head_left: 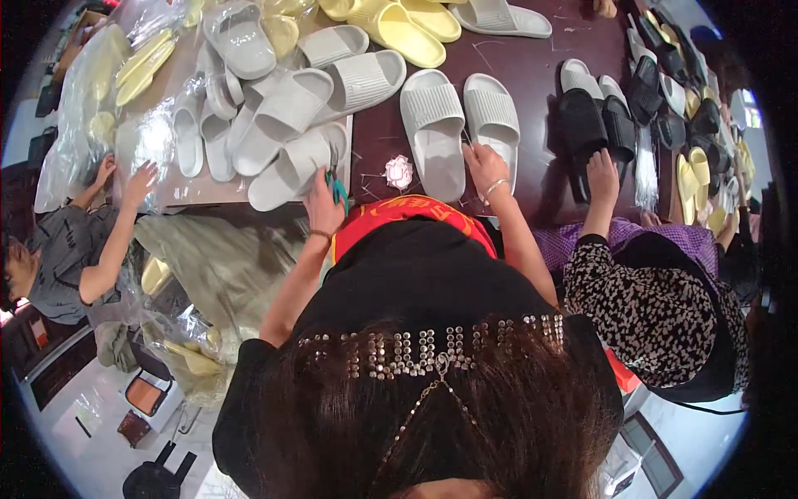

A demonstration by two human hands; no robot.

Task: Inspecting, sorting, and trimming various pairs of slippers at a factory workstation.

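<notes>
My left hand (324, 206) is closed round a pair of small scissors (337, 190) with teal handles, blades pointing away from me. It is at the table's near edge, beside a pile of grey slide sandals. In front of me lie two grey slides side by side, toes away: the left slide (432, 116) and the right slide (495, 108). My right hand (489, 170), a bangle on its wrist, grips the inner edge of the right slide near its footbed. Between the pile and the pair sits a small pink-and-white crumpled thing (399, 172).
Grey slides (287, 108) are heaped at the left on clear plastic, with yellow slides (399, 33) farther back. To my right, a co-worker's hand (603, 179) touches black slides (582, 125). Another person's hands (137, 183) are at the far left, beside plastic bags (79, 125).
</notes>
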